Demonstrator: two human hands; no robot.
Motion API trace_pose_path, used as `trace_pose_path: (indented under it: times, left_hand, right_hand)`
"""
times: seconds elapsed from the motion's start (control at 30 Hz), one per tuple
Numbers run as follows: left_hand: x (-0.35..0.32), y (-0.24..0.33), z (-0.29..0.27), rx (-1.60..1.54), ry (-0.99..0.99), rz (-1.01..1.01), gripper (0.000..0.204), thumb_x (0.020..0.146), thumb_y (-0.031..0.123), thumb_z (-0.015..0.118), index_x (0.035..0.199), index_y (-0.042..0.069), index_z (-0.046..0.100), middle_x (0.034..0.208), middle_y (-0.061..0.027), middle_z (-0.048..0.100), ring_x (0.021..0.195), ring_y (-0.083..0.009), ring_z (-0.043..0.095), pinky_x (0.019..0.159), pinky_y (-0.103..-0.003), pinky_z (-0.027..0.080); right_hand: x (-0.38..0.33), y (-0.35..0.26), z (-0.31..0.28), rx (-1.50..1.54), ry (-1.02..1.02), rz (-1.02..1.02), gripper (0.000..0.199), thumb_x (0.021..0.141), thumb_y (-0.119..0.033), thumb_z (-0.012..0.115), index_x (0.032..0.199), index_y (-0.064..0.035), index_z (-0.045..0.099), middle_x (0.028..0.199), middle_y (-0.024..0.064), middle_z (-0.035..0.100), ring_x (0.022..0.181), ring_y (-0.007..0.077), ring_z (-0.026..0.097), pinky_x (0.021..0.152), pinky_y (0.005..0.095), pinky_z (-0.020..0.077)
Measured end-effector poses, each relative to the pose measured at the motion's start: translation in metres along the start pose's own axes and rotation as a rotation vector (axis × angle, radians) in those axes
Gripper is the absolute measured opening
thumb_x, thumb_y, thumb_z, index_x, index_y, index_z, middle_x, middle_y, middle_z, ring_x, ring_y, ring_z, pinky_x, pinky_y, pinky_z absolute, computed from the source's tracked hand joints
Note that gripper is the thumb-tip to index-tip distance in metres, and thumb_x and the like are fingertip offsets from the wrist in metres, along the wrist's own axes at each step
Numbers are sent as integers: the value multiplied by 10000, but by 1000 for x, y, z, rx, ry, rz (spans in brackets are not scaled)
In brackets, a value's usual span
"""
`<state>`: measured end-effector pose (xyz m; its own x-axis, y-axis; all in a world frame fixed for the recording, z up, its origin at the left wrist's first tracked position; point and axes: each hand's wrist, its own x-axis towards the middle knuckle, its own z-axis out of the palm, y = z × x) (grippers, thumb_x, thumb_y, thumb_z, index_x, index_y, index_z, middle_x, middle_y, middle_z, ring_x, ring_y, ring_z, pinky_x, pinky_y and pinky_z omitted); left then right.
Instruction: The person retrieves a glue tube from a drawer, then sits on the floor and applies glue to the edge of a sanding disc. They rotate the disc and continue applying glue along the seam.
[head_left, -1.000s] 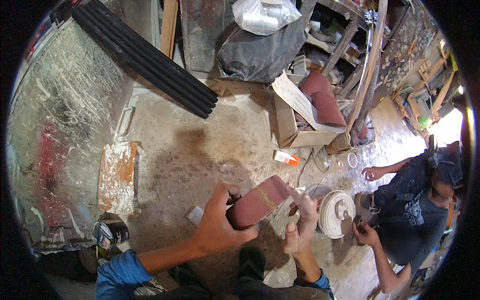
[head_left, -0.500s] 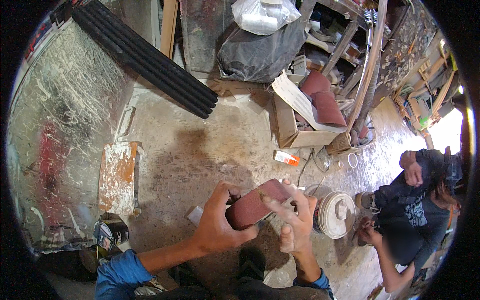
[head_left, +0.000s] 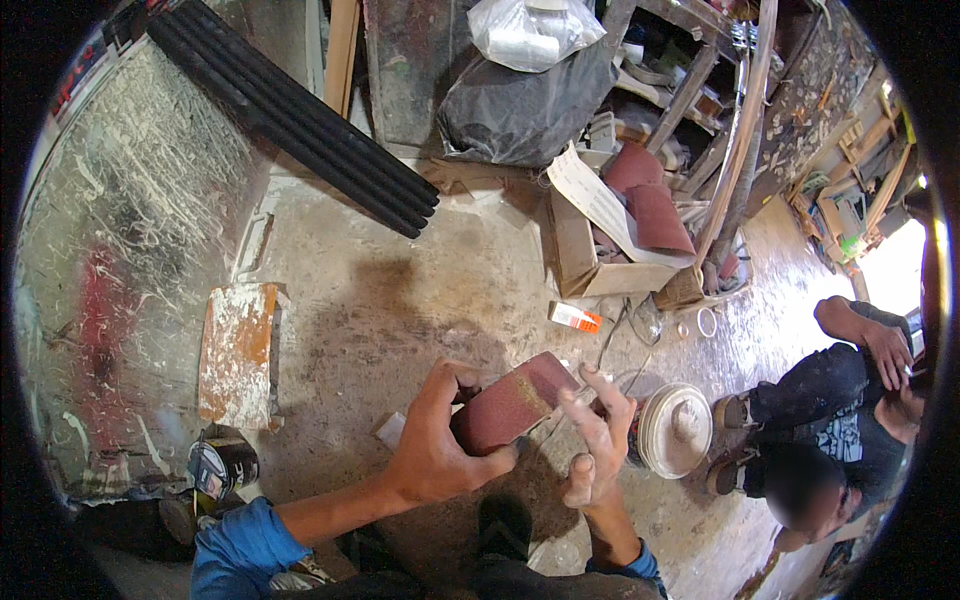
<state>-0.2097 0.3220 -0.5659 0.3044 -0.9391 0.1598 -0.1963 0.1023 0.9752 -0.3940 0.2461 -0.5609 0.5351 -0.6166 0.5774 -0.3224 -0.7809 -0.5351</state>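
My left hand (head_left: 432,450) grips a sanding block (head_left: 508,405) wrapped in reddish-brown sandpaper, thumb on the near side and fingers round the far side. A yellowish dusty patch shows on the paper's upper face, toward the right end. My right hand (head_left: 600,440) is beside that right end, its fingers apart and partly bent, with nothing gripped in them. Its fingertips lie close to the block's edge; whether they touch it I cannot tell. The block is held above the floor, in front of my feet.
A lidded white bucket (head_left: 672,432) stands right of my right hand. Ahead are a carton (head_left: 590,278) with sandpaper sheets and a small orange-white box (head_left: 574,317). Black ribbed lengths (head_left: 300,115) lie at far left, a paint-smeared board (head_left: 237,355) nearer. Another person (head_left: 850,400) sits at right.
My right fingers have moved off the sandpaper's face to its right end, baring the dusty patch. The block has tilted slightly. The person at right has shifted their arms and head.
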Motion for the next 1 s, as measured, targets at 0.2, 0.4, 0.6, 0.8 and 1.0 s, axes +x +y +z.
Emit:
trace_pose_path:
  times: [0.2, 0.4, 0.6, 0.8, 1.0]
  left_hand:
    - [0, 0, -2, 70, 0, 65, 566, 633, 123, 781, 1110, 5, 501, 1012, -131, 504, 946, -235, 547, 825, -355, 486]
    - [3, -6, -7, 106, -13, 125, 587, 684, 143, 750, 1213, 20, 526, 1069, -143, 519, 990, -259, 545, 894, -367, 446]
    - [9, -14, -10, -77, -61, 102, 448, 820, 128, 654, 1251, 44, 562, 1150, -152, 529, 1049, -284, 546, 938, -370, 421]
    - [10, -14, -12, -53, -132, 93, 412, 862, 100, 612, 1271, 59, 578, 1198, -156, 528, 1095, -300, 536, 972, -378, 406]
    - [14, -15, -15, 12, -174, 79, 380, 864, 71, 592, 1243, 43, 600, 1223, -144, 531, 1163, -278, 521, 993, -367, 408]
  right_hand:
    - [-7, 5, 7, 74, 80, 21, 596, 1013, -470, 304, 1307, -37, 589, 1346, 228, 534, 1066, 349, 536, 930, 430, 365]
    - [-10, 11, 5, -77, 196, 248, 596, 999, -426, 386, 1319, 59, 518, 1274, 196, 600, 1106, 337, 547, 938, 439, 379]
    - [-4, 21, 1, 490, 88, 534, 561, 984, -387, 475, 1299, 76, 515, 1212, 191, 627, 1117, 284, 580, 974, 374, 425]
    - [-8, 16, 0, 436, 51, 596, 286, 959, -146, 542, 1154, 43, 629, 1082, 148, 675, 1018, 217, 617, 928, 332, 455]
    - [-7, 12, -2, 442, 42, 695, 272, 955, -168, 580, 1117, 40, 649, 1053, 132, 682, 987, 208, 624, 907, 323, 461]
